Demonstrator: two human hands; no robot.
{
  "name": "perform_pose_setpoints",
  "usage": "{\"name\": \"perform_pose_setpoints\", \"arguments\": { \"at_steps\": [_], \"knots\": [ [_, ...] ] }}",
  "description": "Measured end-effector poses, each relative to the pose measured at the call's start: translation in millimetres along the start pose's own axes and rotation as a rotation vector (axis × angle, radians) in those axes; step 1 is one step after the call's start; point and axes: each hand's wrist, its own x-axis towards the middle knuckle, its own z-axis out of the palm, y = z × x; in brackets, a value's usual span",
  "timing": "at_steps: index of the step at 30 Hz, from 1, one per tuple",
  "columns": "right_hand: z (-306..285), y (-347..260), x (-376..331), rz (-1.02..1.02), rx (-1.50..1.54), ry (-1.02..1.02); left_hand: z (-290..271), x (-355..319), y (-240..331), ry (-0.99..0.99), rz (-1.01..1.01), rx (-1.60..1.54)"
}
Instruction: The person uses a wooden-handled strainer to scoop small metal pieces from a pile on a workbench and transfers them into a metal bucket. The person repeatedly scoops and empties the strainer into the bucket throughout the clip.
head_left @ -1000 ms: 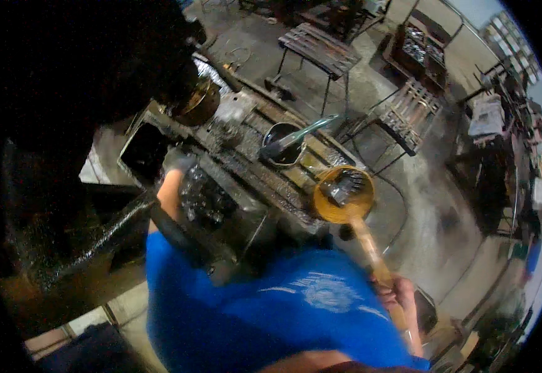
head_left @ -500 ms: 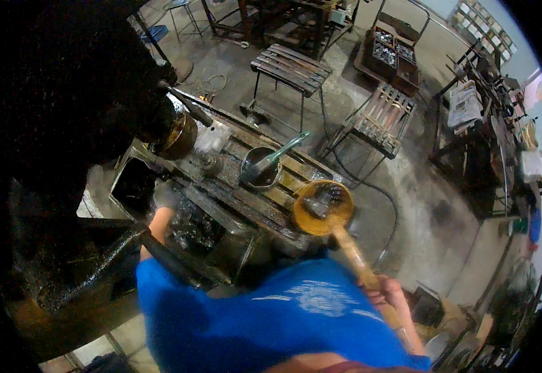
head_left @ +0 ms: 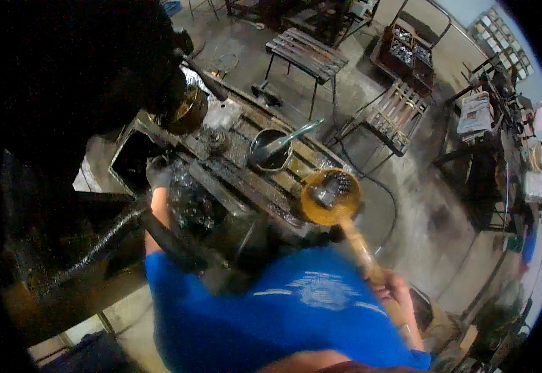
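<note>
Orange-yellow ladle bowl w/ grey metal pieces inside, held over the near edge of the grimy tabletop, just right of a dark round pot. Wooden handle runs from bowl down to right hand, grip closed around it. Left hand, gloved, rests at a dark opening on the tabletop's left; how far its grip is open can't be told. Blue shirt fills the foreground.

Left hand gloved, grip unclear against dark machine; ladle handle end hidden behind blue shirt.
</note>
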Motion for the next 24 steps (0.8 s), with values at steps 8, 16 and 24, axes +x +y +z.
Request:
{"name": "perform_pose_setpoints", "arguments": {
  "at_steps": [8,16,24],
  "knots": [
    [-4,-18,2,0.134,0.031,-0.116,4,-88,114,0.235,0.228,0.664],
    [0,-16,-1,0.169,0.21,-0.16,86,-216,219,-0.16,0.475,0.28],
    [5,-17,3,0.109,0.121,-0.313,223,-269,290,-0.701,0.47,-0.057]
  ]
}}
